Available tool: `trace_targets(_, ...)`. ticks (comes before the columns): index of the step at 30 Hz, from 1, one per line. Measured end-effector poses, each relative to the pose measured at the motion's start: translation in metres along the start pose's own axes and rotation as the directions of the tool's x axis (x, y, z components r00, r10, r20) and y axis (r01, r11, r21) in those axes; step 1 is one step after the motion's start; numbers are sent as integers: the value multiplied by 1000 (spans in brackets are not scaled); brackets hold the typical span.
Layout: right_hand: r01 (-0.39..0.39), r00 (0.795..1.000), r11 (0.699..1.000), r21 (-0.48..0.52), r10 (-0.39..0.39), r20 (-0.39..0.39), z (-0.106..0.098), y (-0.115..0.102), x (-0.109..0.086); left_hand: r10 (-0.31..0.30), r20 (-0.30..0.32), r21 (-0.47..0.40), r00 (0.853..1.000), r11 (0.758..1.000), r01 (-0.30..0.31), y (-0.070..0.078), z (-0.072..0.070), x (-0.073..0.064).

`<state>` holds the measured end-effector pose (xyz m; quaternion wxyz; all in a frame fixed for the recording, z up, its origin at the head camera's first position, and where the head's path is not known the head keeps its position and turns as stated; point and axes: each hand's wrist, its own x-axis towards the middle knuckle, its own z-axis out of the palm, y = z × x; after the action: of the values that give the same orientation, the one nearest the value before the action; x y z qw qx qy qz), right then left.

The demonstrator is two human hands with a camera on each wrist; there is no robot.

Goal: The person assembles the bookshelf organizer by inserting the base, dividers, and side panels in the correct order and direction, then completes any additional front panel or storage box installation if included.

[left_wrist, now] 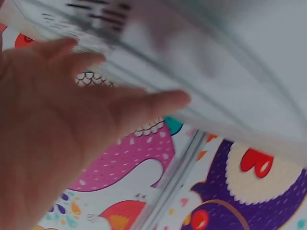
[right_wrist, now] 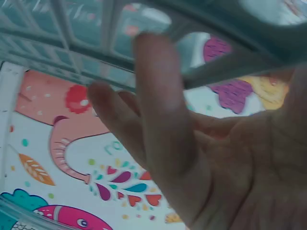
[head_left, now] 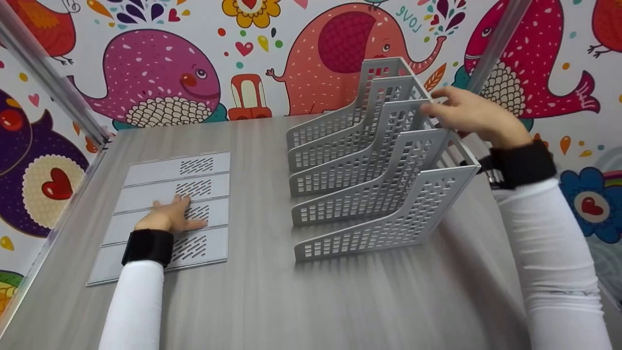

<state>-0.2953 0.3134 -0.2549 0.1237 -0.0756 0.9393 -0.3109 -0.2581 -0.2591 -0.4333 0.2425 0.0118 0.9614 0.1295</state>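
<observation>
A grey plastic file rack (head_left: pixel 359 233) with several lattice-walled compartments stands upright on the table, right of centre. My right hand (head_left: pixel 474 114) reaches over its tall back side, fingertips at the top edges. Close up in the right wrist view, the fingers (right_wrist: pixel 160 96) extend against the rack's bars (right_wrist: pixel 110 33), not curled round them. To the left lies a flat light-grey panel (head_left: pixel 146 192), marked off in strips with slanted slots. On it rests my left hand (head_left: pixel 167 216), fingers spread. The left wrist view shows that hand (left_wrist: pixel 62 105) against the panel's surface (left_wrist: pixel 187 57), blurred.
The grey wood-grain table (head_left: pixel 262 291) carries both items, with a gap of bare surface between them. Behind it rises a wall (head_left: pixel 291 29) printed with cartoon animals. Metal frame posts (head_left: pixel 58 73) stand at the back corners.
</observation>
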Motion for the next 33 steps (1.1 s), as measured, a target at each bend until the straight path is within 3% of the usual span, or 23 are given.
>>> trace_targets(3,16,998,998,-62,-12,66,0,-4,11,-7,29,12,1000,1000,7,0,5,1)
trace_targets(7,0,993,997,-74,8,118,-3,0,12,-11,8,30,1000,1000,11,16,9,4)
trace_targets(15,-44,985,997,-56,52,165,-3,-1,12,44,-101,153,994,988,-28,54,22,12)
trace_targets(19,-36,987,998,-52,44,157,1,-2,13,58,-152,170,987,985,-32,77,31,16)
trace_targets(25,-17,987,1000,9,15,160,4,-1,13,12,-151,126,988,992,7,109,38,20)
trace_targets(29,-16,988,1000,9,14,157,3,0,12,50,-153,82,987,996,-37,122,44,21)
trace_targets(33,-2,993,1000,-1,2,122,0,4,11,85,-133,91,987,993,-73,132,48,21)
